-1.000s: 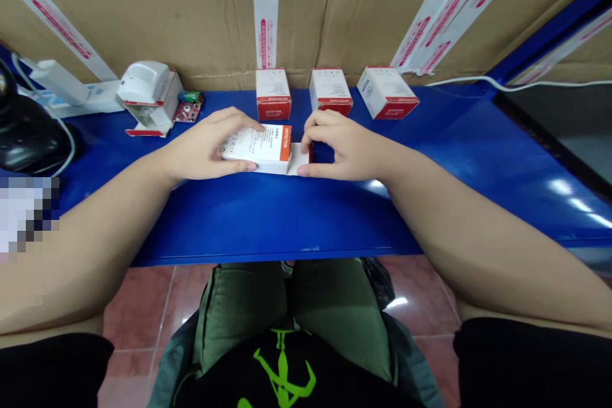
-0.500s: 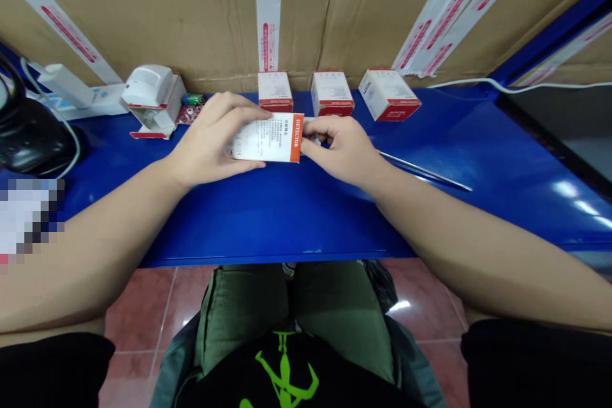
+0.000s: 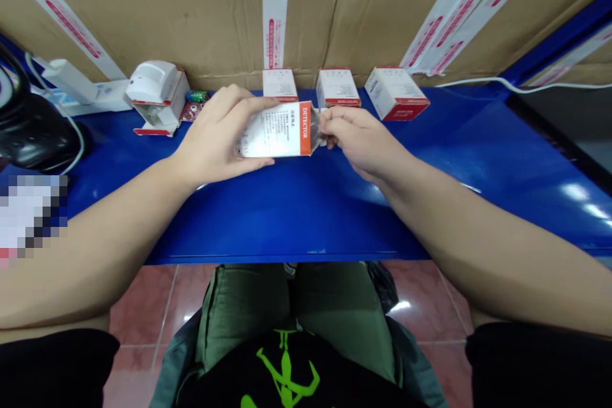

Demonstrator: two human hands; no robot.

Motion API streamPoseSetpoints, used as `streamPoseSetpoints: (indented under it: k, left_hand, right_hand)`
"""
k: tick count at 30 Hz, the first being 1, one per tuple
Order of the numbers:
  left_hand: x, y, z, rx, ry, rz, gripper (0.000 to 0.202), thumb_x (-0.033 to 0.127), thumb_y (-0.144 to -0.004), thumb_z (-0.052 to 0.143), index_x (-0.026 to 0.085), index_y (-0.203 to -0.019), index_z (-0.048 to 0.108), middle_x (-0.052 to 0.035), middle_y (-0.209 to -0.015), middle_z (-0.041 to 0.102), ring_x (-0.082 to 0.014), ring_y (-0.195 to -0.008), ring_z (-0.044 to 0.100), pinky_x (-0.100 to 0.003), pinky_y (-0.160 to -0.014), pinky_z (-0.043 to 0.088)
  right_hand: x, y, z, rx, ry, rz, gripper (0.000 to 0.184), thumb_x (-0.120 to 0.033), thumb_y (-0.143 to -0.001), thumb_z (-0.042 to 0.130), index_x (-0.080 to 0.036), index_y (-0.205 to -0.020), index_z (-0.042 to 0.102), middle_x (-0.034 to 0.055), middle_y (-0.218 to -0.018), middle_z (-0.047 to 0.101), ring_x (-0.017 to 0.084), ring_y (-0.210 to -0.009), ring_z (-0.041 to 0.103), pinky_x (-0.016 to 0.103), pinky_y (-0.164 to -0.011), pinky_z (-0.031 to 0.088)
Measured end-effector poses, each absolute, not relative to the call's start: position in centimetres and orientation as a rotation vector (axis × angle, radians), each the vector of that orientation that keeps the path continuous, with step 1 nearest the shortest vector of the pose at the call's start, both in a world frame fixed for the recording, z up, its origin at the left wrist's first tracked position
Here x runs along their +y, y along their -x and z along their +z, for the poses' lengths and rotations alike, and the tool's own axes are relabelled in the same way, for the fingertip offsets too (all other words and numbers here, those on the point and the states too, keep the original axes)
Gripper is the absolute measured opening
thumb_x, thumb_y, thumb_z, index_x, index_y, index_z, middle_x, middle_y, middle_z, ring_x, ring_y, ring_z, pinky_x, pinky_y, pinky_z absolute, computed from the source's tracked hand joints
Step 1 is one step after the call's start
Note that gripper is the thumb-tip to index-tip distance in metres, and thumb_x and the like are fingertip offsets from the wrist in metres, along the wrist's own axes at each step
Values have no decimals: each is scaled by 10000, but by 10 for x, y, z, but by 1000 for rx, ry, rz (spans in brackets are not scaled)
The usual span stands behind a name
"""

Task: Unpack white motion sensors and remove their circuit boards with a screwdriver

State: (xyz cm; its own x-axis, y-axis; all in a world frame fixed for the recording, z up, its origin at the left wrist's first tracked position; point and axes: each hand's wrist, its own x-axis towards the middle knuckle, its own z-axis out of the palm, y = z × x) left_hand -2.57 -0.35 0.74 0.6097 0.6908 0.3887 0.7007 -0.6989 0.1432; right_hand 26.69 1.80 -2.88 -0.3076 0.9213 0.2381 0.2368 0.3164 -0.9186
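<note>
While the left hand clamps a white DETECTOR box, right hand just pinches its end, fingers together.

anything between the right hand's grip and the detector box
Nothing visible: the right hand has its fingers at the orange-edged end of the white detector box, whose other end sits in the left hand.

Three cartons — on the bench, sensor left (atop its box)
</note>
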Motion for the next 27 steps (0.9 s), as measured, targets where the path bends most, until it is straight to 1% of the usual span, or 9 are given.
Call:
streamPoseSetpoints:
  k: [2,5,10,12,15,18,21,24,27]
  left_hand:
    - [0,31,10,-1264,2788,-628,1047,1002,-983,506,232,-1693,532,-171,-1604,686,-414,-1484,616,-637,-1288,469]
    - [5,39,13,-1283,2791,-627,1118,1032,-935,516,205,-1687,534,-177,-1604,680,-409,-1453,620,-637,-1293,452]
    - [7,41,13,-1214,2870,-640,1037,960,-944,590,217,-1668,571,-175,-1591,697,-419,-1447,639,-630,-1289,450]
    - [5,38,13,-1224,2890,-620,981,924,-937,625,261,-1658,587,-152,-1594,705,-416,-1461,635,-635,-1293,451]
    - [3,37,16,-1260,2914,-564,955,903,-919,632,294,-1654,593,-121,-1595,714,-390,-1458,624,-627,-1296,455]
    - [4,43,20,-1255,2964,-538,938,872,-909,648,268,-1626,617,-125,-1590,717,-377,-1417,634,-601,-1284,467]
    - [10,57,23,-1249,2991,-519,860,798,-909,683,268,-1585,650,-111,-1576,720,-364,-1378,640,-582,-1278,470]
    - [19,72,20,-1205,2977,-501,807,687,-891,738,274,-1580,666,-95,-1529,742,-375,-1382,618,-608,-1284,447]
    - [27,82,12,-1168,2918,-466,731,507,-883,763,274,-1573,697,-91,-1522,750,-418,-1422,580,-690,-1286,412]
  right_hand:
    - [27,-275,-30,-1700,1060,1030,308,-483,-1010,673,-267,-816,570,43,-889,692,223,-864,704,409,-766,633]
    - [34,-286,-30,-1583,1064,1149,388,-624,-984,711,-277,-902,556,75,-1035,748,280,-966,755,449,-744,668]
    - [25,-284,-31,-1534,1006,1267,543,-742,-922,801,-290,-1039,524,73,-1148,745,283,-930,779,465,-660,689]
    - [20,-280,-33,-1597,974,1200,595,-681,-861,919,-299,-1096,527,43,-1102,721,260,-897,767,444,-647,686]
    - [17,-280,-32,-1674,951,1137,612,-477,-775,1030,-299,-1150,580,6,-1035,708,220,-831,739,376,-590,654]
    - [19,-287,-21,-1647,1020,1153,490,-404,-775,1017,-263,-1090,670,-2,-969,741,193,-809,736,302,-551,568]
    - [24,-295,-7,-1602,1129,1143,326,-394,-845,953,-207,-966,715,25,-1004,811,217,-911,785,303,-582,514]
    - [28,-302,2,-1541,1149,1141,284,-302,-820,964,-211,-958,734,54,-1096,849,277,-1041,816,350,-683,620]
    - [29,-304,6,-1509,1111,1152,410,-206,-718,1006,-254,-1025,739,64,-1097,839,319,-1114,814,441,-843,717]
